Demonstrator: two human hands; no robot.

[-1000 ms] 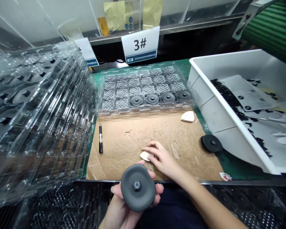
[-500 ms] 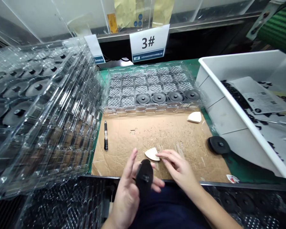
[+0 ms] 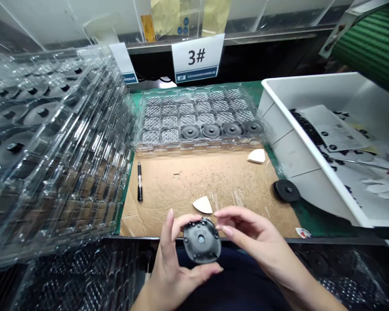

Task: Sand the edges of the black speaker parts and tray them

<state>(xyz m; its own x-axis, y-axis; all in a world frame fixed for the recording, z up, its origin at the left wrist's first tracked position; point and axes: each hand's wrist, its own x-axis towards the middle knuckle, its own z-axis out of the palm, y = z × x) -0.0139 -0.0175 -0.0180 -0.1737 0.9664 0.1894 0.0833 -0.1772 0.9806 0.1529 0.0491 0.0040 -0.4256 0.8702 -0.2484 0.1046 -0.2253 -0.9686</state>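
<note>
Directly ahead of the right hand's fingers (image 3: 233, 214): wedge piece (image 3: 202, 205) on cardboard sheet (image 3: 181, 185), blister tray (image 3: 197, 119) behind it. Stacked trays (image 3: 68, 151) to the left; plastic bin (image 3: 298, 151) to the right.

right hand (image 3: 251, 231) has open path over brown cardboard sheet (image 3: 181, 181); tall clear plastic tray stack (image 3: 68, 151) blocks left, white plastic bin (image 3: 298, 168) right.

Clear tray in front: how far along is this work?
Done: four black discs in the tray's front row; stacked trays at left hold more. In hand: one disc in left hand, right hand at its edge. Left: other pockets look empty; another disc lies on the green mat.
</note>
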